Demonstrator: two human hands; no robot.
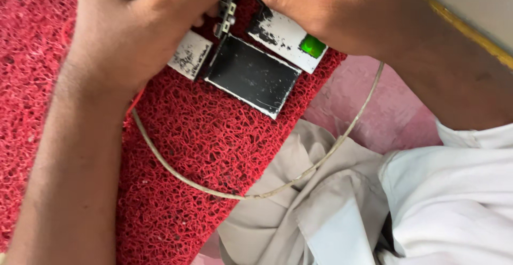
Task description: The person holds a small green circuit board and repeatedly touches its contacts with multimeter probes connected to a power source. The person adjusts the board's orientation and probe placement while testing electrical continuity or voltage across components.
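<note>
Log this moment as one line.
left hand: grips device | right hand: grips device top | device: over red mat | cable: loops across mat, trousers

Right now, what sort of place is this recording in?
Probably an informal repair spot at floor level, not a bench. Both hands, left hand and right hand, work on a worn black-and-white device over a red looped floor mat, beside bare pink floor, with a pale cable trailing.

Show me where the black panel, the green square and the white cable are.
black panel [251, 76]: head view, middle of its dark face.
green square [312, 45]: head view, centre of the green patch.
white cable [214, 191]: head view, curve lying on the red mat.
</note>
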